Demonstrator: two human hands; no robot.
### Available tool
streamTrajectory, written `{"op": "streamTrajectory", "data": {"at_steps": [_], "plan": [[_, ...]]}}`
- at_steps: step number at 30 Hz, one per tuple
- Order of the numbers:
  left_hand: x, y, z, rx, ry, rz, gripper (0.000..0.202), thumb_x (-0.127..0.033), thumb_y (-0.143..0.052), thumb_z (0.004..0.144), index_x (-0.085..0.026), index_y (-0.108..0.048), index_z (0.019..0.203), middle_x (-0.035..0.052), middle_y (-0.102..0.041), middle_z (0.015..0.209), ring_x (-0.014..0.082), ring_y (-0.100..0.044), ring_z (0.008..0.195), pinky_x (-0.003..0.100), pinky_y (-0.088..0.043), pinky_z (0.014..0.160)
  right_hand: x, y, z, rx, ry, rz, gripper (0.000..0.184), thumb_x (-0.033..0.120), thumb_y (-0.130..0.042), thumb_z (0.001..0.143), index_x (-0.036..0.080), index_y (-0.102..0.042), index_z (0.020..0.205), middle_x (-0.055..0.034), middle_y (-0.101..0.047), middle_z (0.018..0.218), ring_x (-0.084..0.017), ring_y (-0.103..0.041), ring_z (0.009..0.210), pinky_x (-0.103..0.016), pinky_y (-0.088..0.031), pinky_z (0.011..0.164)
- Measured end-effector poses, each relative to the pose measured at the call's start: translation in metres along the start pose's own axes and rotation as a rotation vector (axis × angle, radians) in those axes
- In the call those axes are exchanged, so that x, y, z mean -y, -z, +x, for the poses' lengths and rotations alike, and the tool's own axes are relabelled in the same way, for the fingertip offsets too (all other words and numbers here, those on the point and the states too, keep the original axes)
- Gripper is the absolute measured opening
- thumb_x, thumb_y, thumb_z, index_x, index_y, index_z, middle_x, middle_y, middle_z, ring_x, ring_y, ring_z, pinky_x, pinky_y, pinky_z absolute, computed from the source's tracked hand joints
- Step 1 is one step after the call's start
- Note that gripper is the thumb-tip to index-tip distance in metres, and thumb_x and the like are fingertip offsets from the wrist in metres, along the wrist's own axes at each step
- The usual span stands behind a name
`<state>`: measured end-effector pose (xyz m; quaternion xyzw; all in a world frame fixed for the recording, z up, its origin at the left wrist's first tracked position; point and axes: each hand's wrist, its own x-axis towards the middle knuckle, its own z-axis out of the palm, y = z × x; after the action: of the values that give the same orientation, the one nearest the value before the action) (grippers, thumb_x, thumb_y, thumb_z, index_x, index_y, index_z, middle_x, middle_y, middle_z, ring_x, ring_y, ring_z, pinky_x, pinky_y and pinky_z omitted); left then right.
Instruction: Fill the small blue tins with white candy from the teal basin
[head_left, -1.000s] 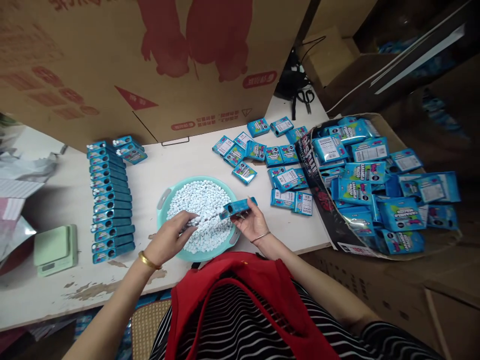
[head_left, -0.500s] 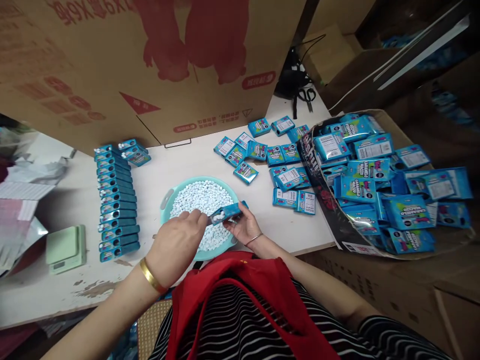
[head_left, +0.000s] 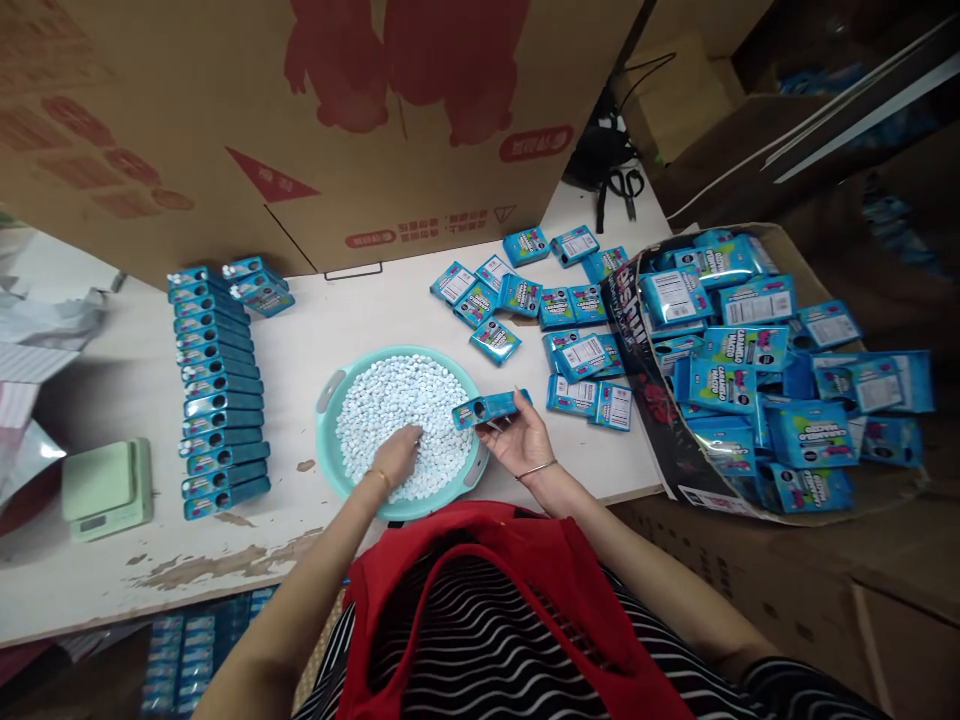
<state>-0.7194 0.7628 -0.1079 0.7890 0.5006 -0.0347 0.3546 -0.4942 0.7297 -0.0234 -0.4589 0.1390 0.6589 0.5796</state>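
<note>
Boxes in a row (head_left: 217, 390) look finished at the table's (head_left: 315, 310) left; loose boxes (head_left: 570, 350) and a full carton (head_left: 634, 320) remain. Right hand (head_left: 517, 440), grip clenched on one blue box (head_left: 491, 407) beside the basin (head_left: 322, 445); left hand (head_left: 397, 455) digs into white tablets (head_left: 397, 395), grip impossible to tell.

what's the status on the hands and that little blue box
Left hand down in the white tablets in the round teal plastic basin, grip unclear. Right hand holds the small blue cardboard box by the basin's rim. Nothing between them.
</note>
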Motion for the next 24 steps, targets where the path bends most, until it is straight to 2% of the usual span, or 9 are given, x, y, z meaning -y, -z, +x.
{"op": "streamTrajectory", "data": {"at_steps": [2, 5, 7, 10, 13, 16, 20, 24], "plan": [[-0.010, -0.015, 0.010, -0.023, -0.017, -0.043, 0.034, -0.007, -0.045, 0.078, -0.017, -0.057, 0.108, 0.0113, -0.061, 0.113, 0.0228, -0.059, 0.103, 0.037, -0.046, 0.092, 0.002, 0.001, 0.000, -0.011, 0.014, -0.002, 0.029, 0.044, -0.071, 0.072, 0.022, -0.060, 0.087, -0.0013, -0.064, 0.078, -0.018, -0.063, 0.073, -0.031, -0.057, 0.061], [-0.011, -0.013, 0.006, -0.047, -0.045, -0.102, 0.031, -0.014, -0.047, 0.081, -0.017, -0.054, 0.111, 0.0113, -0.061, 0.114, 0.0221, -0.059, 0.101, 0.037, -0.047, 0.091, 0.005, 0.004, 0.000, -0.022, 0.026, 0.003, 0.029, 0.045, -0.071, 0.071, 0.022, -0.059, 0.087, -0.0014, -0.064, 0.079, -0.019, -0.064, 0.074, -0.032, -0.057, 0.061], [-0.006, 0.003, -0.008, -0.054, -0.076, -0.131, 0.027, -0.021, -0.047, 0.085, -0.017, -0.054, 0.111, 0.0094, -0.062, 0.110, 0.0203, -0.060, 0.097, 0.035, -0.048, 0.089, 0.006, 0.007, 0.000, -0.028, 0.028, 0.004, 0.029, 0.044, -0.071, 0.071, 0.022, -0.059, 0.086, -0.0015, -0.065, 0.078, -0.019, -0.064, 0.074, -0.032, -0.057, 0.061], [-0.008, 0.040, -0.034, -0.089, -0.151, -0.169, 0.024, -0.029, -0.046, 0.089, -0.018, -0.053, 0.110, 0.0072, -0.061, 0.102, 0.0182, -0.059, 0.090, 0.033, -0.048, 0.083, 0.004, 0.008, 0.000, -0.026, 0.026, 0.009, 0.029, 0.044, -0.072, 0.071, 0.022, -0.059, 0.085, -0.0012, -0.064, 0.076, -0.019, -0.063, 0.072, -0.032, -0.056, 0.060], [-0.023, 0.081, -0.055, -0.140, -0.218, -0.172, 0.024, -0.032, -0.046, 0.091, -0.019, -0.052, 0.110, 0.0053, -0.060, 0.094, 0.0163, -0.057, 0.081, 0.031, -0.047, 0.075, -0.003, 0.006, -0.002, -0.008, 0.004, 0.019, 0.030, 0.044, -0.073, 0.070, 0.021, -0.059, 0.085, -0.0012, -0.063, 0.075, -0.018, -0.063, 0.069, -0.031, -0.056, 0.058], [-0.044, 0.112, -0.067, -0.152, -0.257, -0.115, 0.024, -0.033, -0.046, 0.091, -0.020, -0.053, 0.111, 0.0047, -0.060, 0.090, 0.0163, -0.056, 0.079, 0.030, -0.047, 0.073, -0.011, 0.001, -0.005, 0.023, -0.025, 0.022, 0.030, 0.043, -0.072, 0.071, 0.020, -0.059, 0.084, -0.0012, -0.063, 0.074, -0.017, -0.062, 0.067, -0.030, -0.055, 0.057], [-0.068, 0.135, -0.069, -0.097, -0.301, 0.036, 0.024, -0.030, -0.044, 0.090, -0.020, -0.054, 0.110, 0.0073, -0.063, 0.099, 0.0202, -0.059, 0.091, 0.035, -0.048, 0.080, -0.022, -0.005, -0.007, 0.074, -0.074, 0.023, 0.029, 0.044, -0.072, 0.072, 0.020, -0.060, 0.084, -0.0008, -0.062, 0.072, -0.016, -0.061, 0.065, -0.029, -0.054, 0.056], [-0.092, 0.148, -0.072, -0.073, -0.239, 0.263, 0.028, -0.027, -0.045, 0.089, -0.019, -0.051, 0.115, 0.0095, -0.063, 0.106, 0.0241, -0.061, 0.094, 0.036, -0.050, 0.078, -0.030, -0.009, -0.008, 0.083, -0.109, 0.012, 0.030, 0.044, -0.071, 0.072, 0.020, -0.061, 0.087, -0.0004, -0.062, 0.071, -0.016, -0.060, 0.065, -0.029, -0.053, 0.055]]}}
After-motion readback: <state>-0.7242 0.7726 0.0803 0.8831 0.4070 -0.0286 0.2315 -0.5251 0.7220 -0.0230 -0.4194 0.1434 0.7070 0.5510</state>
